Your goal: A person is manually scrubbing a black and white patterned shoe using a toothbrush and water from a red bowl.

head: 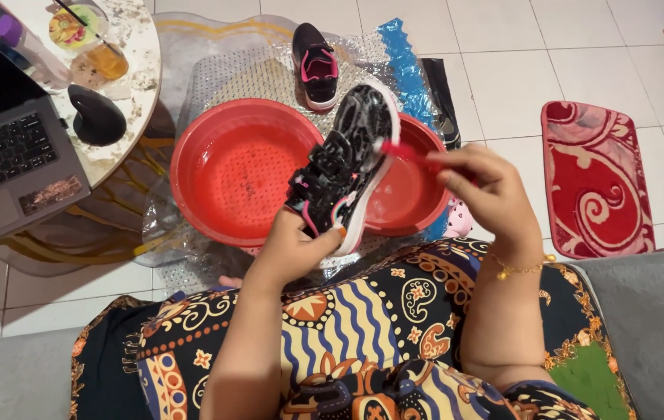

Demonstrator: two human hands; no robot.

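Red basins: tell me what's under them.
Both red basins stand on a clear plastic sheet spread over white floor tiles. The held shoe hides where the basins meet.

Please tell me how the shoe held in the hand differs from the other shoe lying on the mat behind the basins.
The held shoe is gripped by the left hand, tilted with its sole turned up; the shoe on the mat sits flat, opening upward. The right hand presses a red brush against the held shoe, while nothing touches the shoe on the mat. Both look black with pink trim and white soles.
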